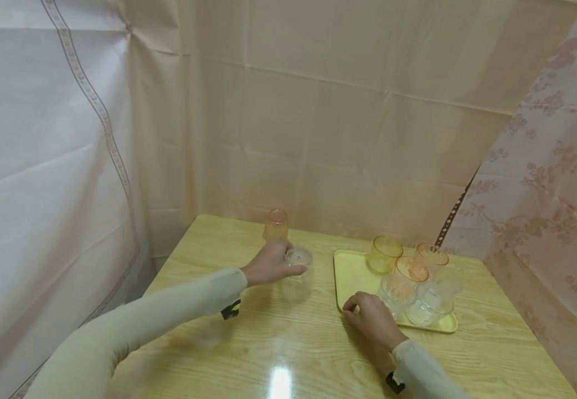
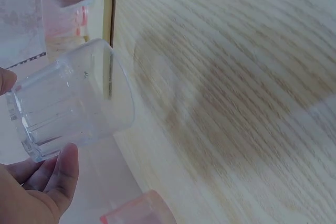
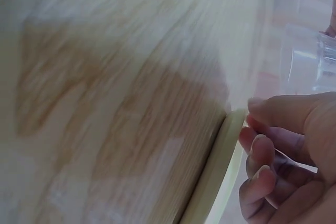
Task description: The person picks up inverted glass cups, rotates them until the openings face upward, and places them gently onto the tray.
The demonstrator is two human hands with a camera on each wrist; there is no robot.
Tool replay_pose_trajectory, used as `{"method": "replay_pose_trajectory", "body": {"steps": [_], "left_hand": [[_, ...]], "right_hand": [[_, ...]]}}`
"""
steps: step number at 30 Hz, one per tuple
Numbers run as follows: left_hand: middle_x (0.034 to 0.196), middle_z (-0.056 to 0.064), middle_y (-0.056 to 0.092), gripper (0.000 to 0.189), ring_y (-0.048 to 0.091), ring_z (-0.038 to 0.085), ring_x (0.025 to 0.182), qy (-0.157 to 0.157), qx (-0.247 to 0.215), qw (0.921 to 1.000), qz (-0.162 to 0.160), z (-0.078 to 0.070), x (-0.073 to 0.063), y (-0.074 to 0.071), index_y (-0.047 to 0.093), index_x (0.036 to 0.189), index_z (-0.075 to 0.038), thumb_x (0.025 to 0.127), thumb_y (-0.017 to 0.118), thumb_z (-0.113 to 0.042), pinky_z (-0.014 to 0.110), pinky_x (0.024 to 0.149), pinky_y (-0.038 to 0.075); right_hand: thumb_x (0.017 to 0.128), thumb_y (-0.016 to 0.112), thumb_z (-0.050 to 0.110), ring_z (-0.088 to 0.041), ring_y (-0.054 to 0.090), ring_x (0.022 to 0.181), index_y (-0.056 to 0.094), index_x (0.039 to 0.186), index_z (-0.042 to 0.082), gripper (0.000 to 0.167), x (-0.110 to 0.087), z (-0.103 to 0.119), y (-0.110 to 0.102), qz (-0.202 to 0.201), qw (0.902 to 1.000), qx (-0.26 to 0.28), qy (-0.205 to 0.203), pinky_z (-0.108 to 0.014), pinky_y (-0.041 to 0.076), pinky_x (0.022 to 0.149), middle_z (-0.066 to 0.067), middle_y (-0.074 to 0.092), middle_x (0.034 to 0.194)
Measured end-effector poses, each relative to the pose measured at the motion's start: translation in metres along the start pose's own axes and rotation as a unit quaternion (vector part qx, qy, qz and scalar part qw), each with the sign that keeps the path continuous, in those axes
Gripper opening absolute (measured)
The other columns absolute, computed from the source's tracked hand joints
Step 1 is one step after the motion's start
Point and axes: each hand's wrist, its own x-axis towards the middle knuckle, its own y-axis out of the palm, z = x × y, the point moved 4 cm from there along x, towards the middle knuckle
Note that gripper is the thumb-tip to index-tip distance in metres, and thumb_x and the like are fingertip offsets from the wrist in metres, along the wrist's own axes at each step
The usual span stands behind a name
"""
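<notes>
My left hand (image 1: 271,263) holds a clear tumbler (image 2: 79,98) by its base, between thumb and fingers. The tumbler is upside down, its mouth facing the wooden table. Just behind that hand, an orange-pink tumbler (image 1: 276,223) stands on the table. My right hand (image 1: 370,318) is at the front left corner of a yellow tray (image 1: 353,277), with fingers loosely curled and fingertips (image 3: 256,103) right at the rim. Nothing shows between those fingers. On the tray are a yellow tumbler (image 1: 385,255), orange tumblers (image 1: 412,269) and clear tumblers (image 1: 425,310), grouped toward the right.
The wood-grain table (image 1: 248,343) carries the tray on its right side. A beige cloth (image 1: 318,138) hangs behind the table's back edge. Pale sheeting (image 1: 44,166) hangs at the left, and a floral curtain (image 1: 562,183) at the right.
</notes>
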Motion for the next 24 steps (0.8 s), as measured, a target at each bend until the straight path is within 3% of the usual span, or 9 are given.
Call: {"method": "replay_pose_trajectory", "body": {"steps": [7,14,17,20,22,24], "left_hand": [[0.073,-0.004,0.052,0.04,0.046,0.009,0.062,0.005,0.02,0.9997,-0.015,-0.005,-0.001,0.002,0.062,0.086,-0.01,0.085,0.081,-0.045,0.026,0.053,0.037],[0.092,-0.001,0.062,0.048,0.056,0.013,0.078,-0.012,-0.007,0.9999,-0.01,-0.011,-0.003,0.003,0.066,0.112,-0.007,0.086,0.081,-0.045,0.029,0.064,0.047],[0.089,0.0,0.063,0.041,0.056,0.013,0.076,-0.006,-0.024,0.9996,-0.011,-0.017,-0.002,0.003,0.066,0.104,-0.009,0.087,0.08,-0.043,0.029,0.062,0.048],[0.085,0.0,0.062,0.036,0.056,0.012,0.073,0.004,-0.039,0.9992,-0.011,-0.02,0.0,0.005,0.066,0.098,-0.011,0.087,0.08,-0.042,0.028,0.06,0.047],[0.086,-0.001,0.062,0.036,0.056,0.012,0.074,0.004,-0.048,0.9988,-0.009,-0.022,0.0,0.007,0.067,0.1,-0.01,0.088,0.08,-0.042,0.028,0.06,0.048],[0.09,-0.002,0.064,0.042,0.058,0.012,0.077,-0.002,-0.054,0.9985,-0.006,-0.023,-0.001,0.009,0.068,0.107,-0.009,0.088,0.08,-0.043,0.028,0.063,0.05]], "right_hand": [[0.09,0.08,0.013,-0.004,0.05,0.06,0.077,0.093,0.012,0.004,0.004,0.006,0.001,0.016,0.9975,0.069,-0.002,-0.024,0.046,0.056,0.009,0.067,0.084],[0.098,0.071,0.023,-0.009,0.055,0.059,0.077,0.101,0.01,0.014,0.006,0.012,0.006,0.049,0.9848,0.165,0.021,-0.026,0.047,0.052,0.003,0.074,0.088],[0.1,0.068,0.031,-0.013,0.055,0.059,0.076,0.109,0.007,0.026,0.007,0.013,0.009,0.079,0.9674,0.235,0.052,-0.028,0.049,0.053,-0.001,0.072,0.088],[0.101,0.065,0.038,-0.013,0.048,0.053,0.073,0.12,0.004,0.04,0.007,0.015,0.012,0.111,0.9383,0.315,0.089,-0.027,0.045,0.05,-0.006,0.064,0.076],[0.102,0.063,0.04,-0.013,0.041,0.05,0.07,0.124,0.003,0.044,0.007,0.017,0.014,0.123,0.9216,0.352,0.109,-0.026,0.041,0.049,-0.009,0.061,0.076],[0.103,0.062,0.04,-0.012,0.039,0.051,0.069,0.124,0.001,0.044,0.008,0.02,0.015,0.125,0.9116,0.373,0.119,-0.024,0.039,0.05,-0.01,0.063,0.083]]}}
